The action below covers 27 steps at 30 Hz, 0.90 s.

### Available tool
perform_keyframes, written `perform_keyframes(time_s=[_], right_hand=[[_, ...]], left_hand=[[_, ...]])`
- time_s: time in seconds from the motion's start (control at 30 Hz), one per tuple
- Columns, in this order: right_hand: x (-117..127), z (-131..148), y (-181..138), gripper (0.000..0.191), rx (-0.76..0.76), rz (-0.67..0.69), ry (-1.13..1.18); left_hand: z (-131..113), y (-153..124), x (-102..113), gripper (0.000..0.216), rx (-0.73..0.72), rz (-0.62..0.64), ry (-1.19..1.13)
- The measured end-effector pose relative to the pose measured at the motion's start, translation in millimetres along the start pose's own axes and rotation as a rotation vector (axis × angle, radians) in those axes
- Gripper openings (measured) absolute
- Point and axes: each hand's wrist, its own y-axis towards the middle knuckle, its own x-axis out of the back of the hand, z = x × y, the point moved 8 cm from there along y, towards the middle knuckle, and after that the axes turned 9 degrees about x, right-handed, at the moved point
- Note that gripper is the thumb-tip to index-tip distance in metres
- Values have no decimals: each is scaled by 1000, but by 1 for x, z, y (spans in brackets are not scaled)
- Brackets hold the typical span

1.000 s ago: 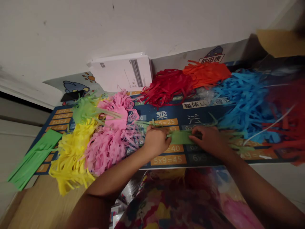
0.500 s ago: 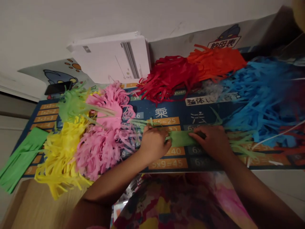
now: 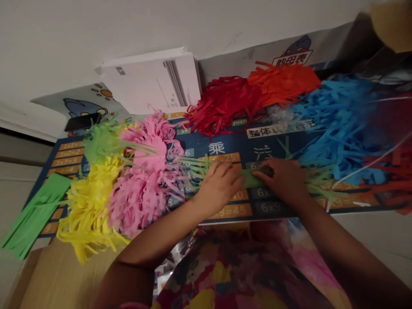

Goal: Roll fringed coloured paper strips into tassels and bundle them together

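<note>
My left hand and my right hand lie close together on a blue multiplication-table mat. Between them they pinch a rolled strip of green fringed paper. Its cut green fringes fan out to the left past my left hand, and more fringe trails to the right of my right hand. Both hands have their fingers curled down onto the paper.
Fringed paper pompoms lie around the mat: pink, yellow, light green, red, orange, blue. Green fringed sheets hang off the left edge. A white box and a dark phone sit by the wall.
My left hand has slid right along the green roll, closing the gap to my right hand. The visible stretch of green paper between them is shorter.
</note>
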Motion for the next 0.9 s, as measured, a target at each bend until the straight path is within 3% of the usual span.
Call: perform_keyframes(time_s=[0.07,0.13,0.23,0.3,0.47,0.7,0.8,0.9], right_hand=[[19,1,-5,22,-41,-74,-127],[36,14,-11,19,41,-131,-207],[31,53,-21,23,433,22,-95],[19,64,-26,27,573,158,-15],[1,38,-16,30,484,177,45],[0,21,-13,28,469,117,162],[-2,13,-11,21,476,118,245],[-5,-2,-5,29,402,137,325]], left_hand=[[-12,-3,-7,21,-171,78,26],[-15,-5,-12,24,-220,154,48],[-15,-5,-9,18,-185,202,50],[-14,-2,-7,22,-138,213,52],[-13,1,-7,17,-118,184,78],[8,-7,-9,21,-36,84,-34],[18,-9,-10,19,7,108,-135],[31,-6,-12,20,123,155,-238]])
